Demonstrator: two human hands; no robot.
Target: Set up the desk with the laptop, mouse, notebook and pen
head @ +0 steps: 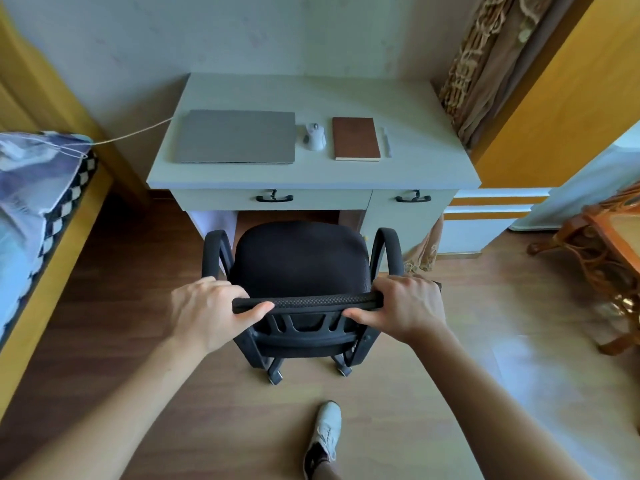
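On the pale desk [311, 174] lie, from left to right, a shut grey laptop [235, 136], a white mouse [314, 136], a brown notebook [355, 138] and a pale pen [386, 141]. A black office chair [299, 268] stands in front of the desk, its seat facing the drawers. My left hand [211, 310] grips the left end of the chair's backrest top. My right hand [405, 308] grips the right end of the same edge.
A bed with a patterned cover [31, 188] runs along the left. A thin cord [131, 133] stretches from the bed to the desk. A wicker table [609, 258] stands at the right. Curtains [485, 64] hang behind the desk's right corner. My shoe [325, 434] rests on the wooden floor.
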